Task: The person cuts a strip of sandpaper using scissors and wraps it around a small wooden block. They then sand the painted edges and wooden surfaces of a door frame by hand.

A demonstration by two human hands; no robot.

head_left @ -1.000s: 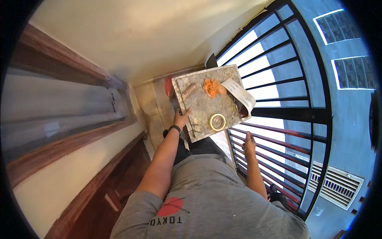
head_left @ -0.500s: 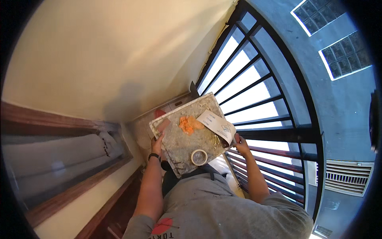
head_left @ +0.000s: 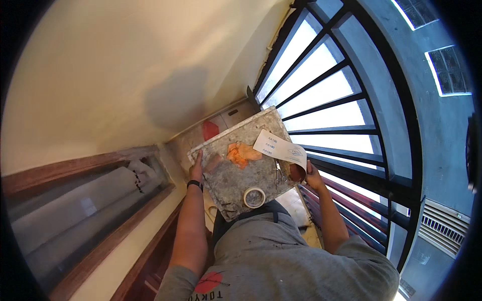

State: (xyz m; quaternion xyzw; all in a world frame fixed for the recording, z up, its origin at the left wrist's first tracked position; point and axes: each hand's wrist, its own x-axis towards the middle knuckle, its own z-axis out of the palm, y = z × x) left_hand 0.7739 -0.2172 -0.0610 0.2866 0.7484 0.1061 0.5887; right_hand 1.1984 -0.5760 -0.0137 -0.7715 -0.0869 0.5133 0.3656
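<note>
A worn, grey-stained square board (head_left: 221, 185) is held in front of my body. My left hand (head_left: 196, 169) grips its left edge, the fingers partly hidden behind it. My right hand (head_left: 315, 177) is closed on the right edge, next to the curled end of a sandpaper sheet (head_left: 273, 145) lying with its printed pale back up. On the board also rest a crumpled orange cloth or glove (head_left: 241, 154), metal scissors (head_left: 279, 171), a roll of masking tape (head_left: 254, 197) and a small pinkish-brown piece (head_left: 213, 163).
A cream wall (head_left: 125, 65) rises ahead and to the left, above a wood-framed window (head_left: 75, 205). Dark metal railing bars (head_left: 331, 100) run along the right. A red object (head_left: 210, 130) sits on the tiled floor beyond the board.
The view has shifted and the board sits slightly differently in it. More of the red object shows beyond the board. Both hands keep hold of the edges.
</note>
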